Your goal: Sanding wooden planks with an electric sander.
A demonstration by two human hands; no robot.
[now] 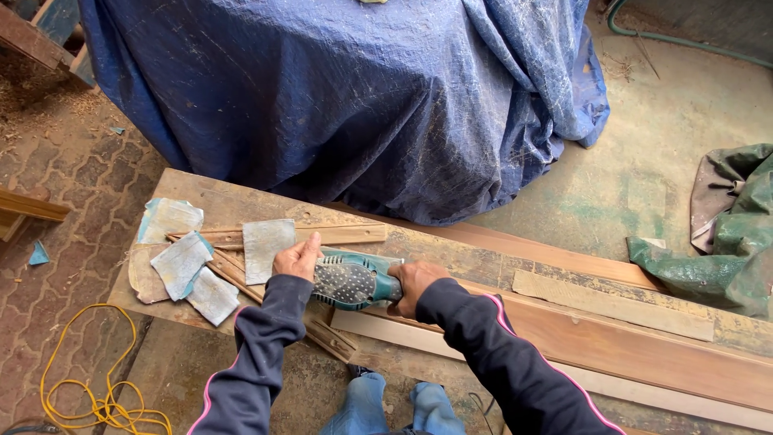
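A teal and black power sander (pixel 354 279) rests on a long reddish wooden plank (pixel 612 346) that lies along a worn workbench (pixel 201 197). My left hand (pixel 296 258) grips the sander's front end. My right hand (pixel 415 286) clasps its rear end. Both arms wear dark sleeves with a pink stripe. The sander's base is hidden under its body.
Several worn sandpaper sheets (pixel 181 262) and thin wood strips (pixel 322 235) lie on the bench's left end. A blue tarp (pixel 346 97) covers a bulky object behind. A green tarp (pixel 725 242) lies on the floor at right, a yellow cord (pixel 88 387) at lower left.
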